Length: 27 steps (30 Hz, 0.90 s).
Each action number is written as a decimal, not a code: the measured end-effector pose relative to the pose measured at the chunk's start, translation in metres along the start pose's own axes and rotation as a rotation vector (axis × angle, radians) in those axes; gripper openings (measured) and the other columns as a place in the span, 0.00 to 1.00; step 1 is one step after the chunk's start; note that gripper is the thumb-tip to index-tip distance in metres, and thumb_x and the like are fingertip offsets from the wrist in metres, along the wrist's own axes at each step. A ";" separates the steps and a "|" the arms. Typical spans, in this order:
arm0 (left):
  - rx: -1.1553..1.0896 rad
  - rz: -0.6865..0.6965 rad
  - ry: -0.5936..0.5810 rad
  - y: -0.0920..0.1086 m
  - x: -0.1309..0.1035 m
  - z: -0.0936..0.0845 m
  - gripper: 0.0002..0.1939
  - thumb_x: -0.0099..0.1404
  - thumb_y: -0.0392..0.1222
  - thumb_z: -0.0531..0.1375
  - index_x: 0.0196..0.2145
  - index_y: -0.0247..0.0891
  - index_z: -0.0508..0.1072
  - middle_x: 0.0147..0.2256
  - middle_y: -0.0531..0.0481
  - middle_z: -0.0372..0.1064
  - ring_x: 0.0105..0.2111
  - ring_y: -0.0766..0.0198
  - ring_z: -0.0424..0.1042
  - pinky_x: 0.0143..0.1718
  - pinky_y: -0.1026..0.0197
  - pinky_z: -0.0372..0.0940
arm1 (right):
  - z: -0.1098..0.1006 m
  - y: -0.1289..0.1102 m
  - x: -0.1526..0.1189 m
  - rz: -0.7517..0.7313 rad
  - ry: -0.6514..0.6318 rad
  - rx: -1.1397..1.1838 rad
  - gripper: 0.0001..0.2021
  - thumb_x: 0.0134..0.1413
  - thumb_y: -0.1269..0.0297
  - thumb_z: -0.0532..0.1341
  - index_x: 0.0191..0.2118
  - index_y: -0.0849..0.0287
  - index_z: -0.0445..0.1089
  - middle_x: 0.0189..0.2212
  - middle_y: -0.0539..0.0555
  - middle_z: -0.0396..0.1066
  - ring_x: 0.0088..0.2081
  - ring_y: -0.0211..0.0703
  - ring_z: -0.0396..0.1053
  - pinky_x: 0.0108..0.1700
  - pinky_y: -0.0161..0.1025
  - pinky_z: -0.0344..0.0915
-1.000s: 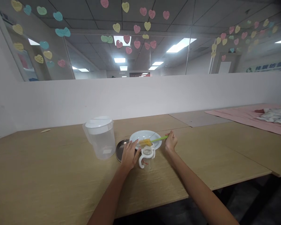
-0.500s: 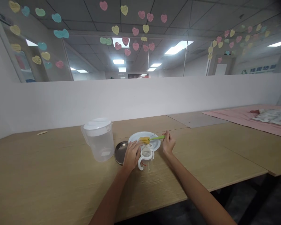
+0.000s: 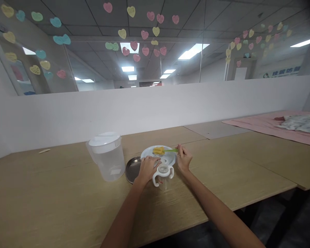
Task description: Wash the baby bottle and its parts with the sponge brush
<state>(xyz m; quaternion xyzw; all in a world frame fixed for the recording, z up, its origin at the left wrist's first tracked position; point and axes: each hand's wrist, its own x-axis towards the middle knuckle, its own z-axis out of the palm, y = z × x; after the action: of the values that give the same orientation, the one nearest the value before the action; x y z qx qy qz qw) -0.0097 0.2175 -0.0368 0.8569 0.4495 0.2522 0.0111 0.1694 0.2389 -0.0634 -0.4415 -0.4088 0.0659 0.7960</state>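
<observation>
My right hand is closed round the green handle of a bottle brush. The brush's yellow sponge head is over the white plate. My left hand is at the plate's near edge, fingers curled around something clear that they mostly cover; I cannot make out what it is. Just right of these fingers, a clear baby bottle with a white two-handled collar stands uncapped on the table. A small white ring lies on the plate behind it.
A dark metal tray lies left of my left hand. Beside it stands a translucent pitcher with a white lid. A pink cloth covers the table's far right. The wooden table's front edge runs beneath my forearms.
The brush head has moved slightly away from my left hand, farther back over the plate. The bottle's handles show at a slightly different angle. The whole view has shifted a little.
</observation>
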 end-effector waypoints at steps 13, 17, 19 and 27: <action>-0.146 -0.060 0.086 0.000 -0.003 0.003 0.08 0.62 0.44 0.55 0.33 0.38 0.69 0.37 0.46 0.73 0.40 0.56 0.69 0.46 0.53 0.56 | 0.002 0.020 0.009 0.260 0.110 0.013 0.26 0.50 0.40 0.54 0.23 0.62 0.69 0.13 0.46 0.57 0.18 0.34 0.54 0.23 0.33 0.52; -0.247 -0.042 0.130 -0.002 -0.004 0.004 0.05 0.61 0.41 0.55 0.31 0.39 0.68 0.35 0.48 0.72 0.38 0.59 0.70 0.42 0.58 0.60 | 0.002 0.029 0.012 0.386 0.172 0.054 0.24 0.50 0.42 0.55 0.24 0.61 0.68 0.11 0.44 0.55 0.16 0.34 0.54 0.20 0.33 0.52; -0.295 -0.031 0.145 -0.002 -0.004 0.005 0.05 0.60 0.41 0.55 0.30 0.38 0.68 0.34 0.49 0.71 0.37 0.60 0.70 0.40 0.59 0.62 | 0.002 0.032 0.013 0.443 0.189 0.082 0.23 0.49 0.43 0.56 0.24 0.60 0.68 0.11 0.44 0.56 0.15 0.34 0.54 0.19 0.33 0.53; -0.406 -0.012 0.178 -0.005 -0.006 0.009 0.09 0.57 0.33 0.55 0.37 0.38 0.68 0.38 0.48 0.68 0.37 0.61 0.69 0.42 0.58 0.64 | 0.003 0.036 0.015 0.572 0.235 0.164 0.18 0.52 0.50 0.56 0.23 0.60 0.65 0.10 0.43 0.54 0.12 0.32 0.52 0.16 0.32 0.53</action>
<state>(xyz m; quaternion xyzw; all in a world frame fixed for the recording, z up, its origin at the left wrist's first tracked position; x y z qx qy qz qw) -0.0125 0.2183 -0.0483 0.8087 0.3940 0.4120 0.1451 0.1863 0.2701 -0.0810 -0.4776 -0.1667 0.2681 0.8199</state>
